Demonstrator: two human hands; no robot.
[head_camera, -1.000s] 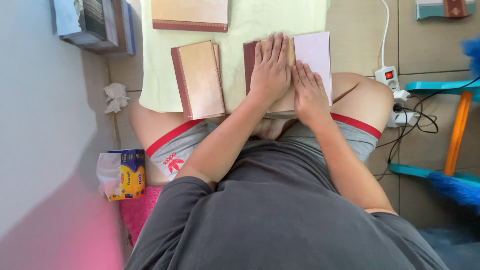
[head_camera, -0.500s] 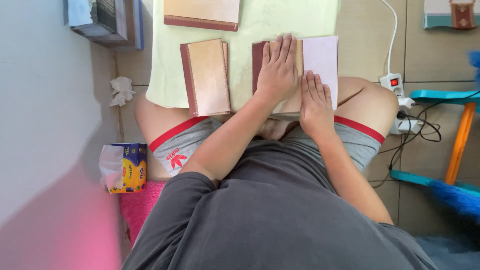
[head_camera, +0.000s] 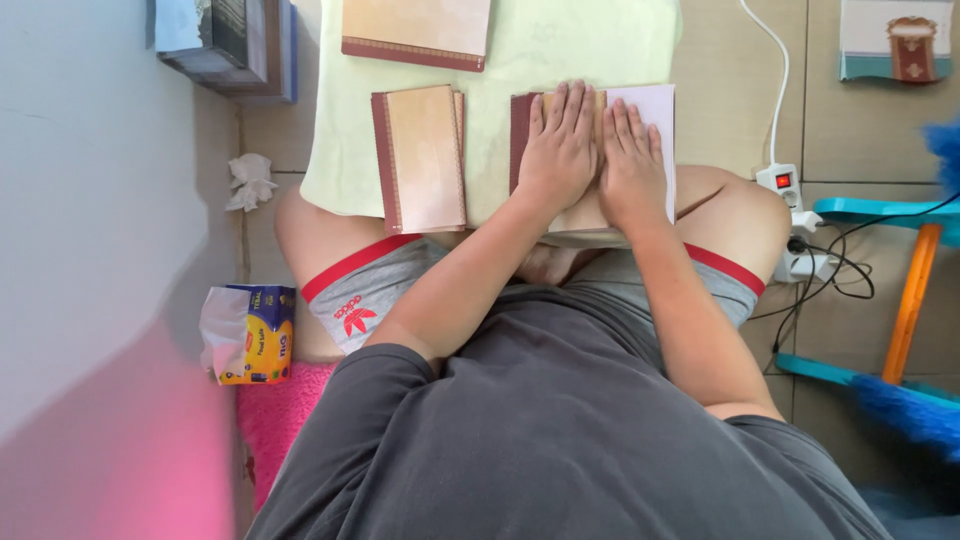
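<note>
An open book (head_camera: 640, 110) is lying at twelve o'clock from the person's lap, on a pale yellow cloth (head_camera: 560, 45). The left hand (head_camera: 562, 150) and right hand (head_camera: 630, 155) are pressing flat on it side by side, fingers extended, gripping nothing. A closed tan book (head_camera: 425, 155) is sitting at nine o'clock, another book (head_camera: 415, 25) at eleven.

My feed is bright and evenly lit by soft daylight, with no harsh glare. A pink haze washes the corner below the tissue pack (head_camera: 248, 335). Detail stays sharp around it; only faint shadows sit beside the hands, and straight lines bow slightly near the edges.
</note>
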